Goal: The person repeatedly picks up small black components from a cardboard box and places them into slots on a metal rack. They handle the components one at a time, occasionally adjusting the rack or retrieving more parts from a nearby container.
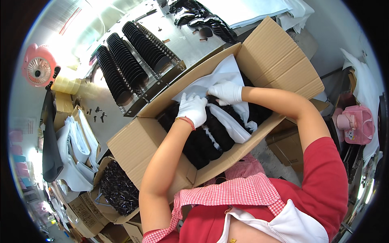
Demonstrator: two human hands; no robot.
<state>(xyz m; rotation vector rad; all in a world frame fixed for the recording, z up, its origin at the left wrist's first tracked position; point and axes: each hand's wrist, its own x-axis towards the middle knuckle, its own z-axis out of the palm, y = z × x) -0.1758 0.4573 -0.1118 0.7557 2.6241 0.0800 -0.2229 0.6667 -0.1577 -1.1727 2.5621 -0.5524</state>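
A cardboard box (158, 103) stands open in front of me, holding several fluffy black bundles (197, 148) side by side. A thin white sheet (227, 69) rises against its far wall, and a white strip (231, 124) runs between the bundles. Both hands wear white gloves. My left hand (192, 110) rests over the bundles and the sheet's lower edge, fingers stretched and slightly apart. Beside it, my right hand (227, 92) has its fingers curled together at the sheet; its fingertips are partly hidden, and what they hold cannot be made out.
Beyond the box, a metal rack (152, 87) carries rows of black discs on the worktable. Black wrapped bundles (208, 22) lie farther back. At left are a pink fan (39, 67), white sheets (77, 141) and a carton of small dark pieces (118, 188). A pink bag (360, 125) is at right.
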